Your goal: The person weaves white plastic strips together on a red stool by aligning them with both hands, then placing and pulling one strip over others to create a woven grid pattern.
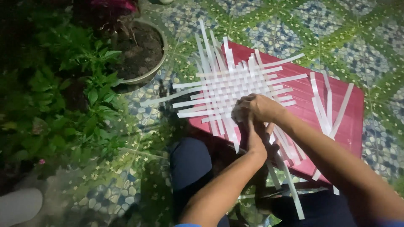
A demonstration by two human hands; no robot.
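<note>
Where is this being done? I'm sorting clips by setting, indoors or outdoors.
Likely an outdoor patio or garden corner, lit in the dark. A patterned pebble-tile floor, leafy green plants and a soil-filled pot flank a low red table where both hands work a mat of white strips.

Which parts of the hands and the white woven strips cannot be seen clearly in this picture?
- Head view: the left hand fingers are hidden behind the right hand.
- The near edge of the woven white strips is covered by both hands.
- The near side of the red table is hidden by the forearms.
- The potted plants are too dark.
</note>
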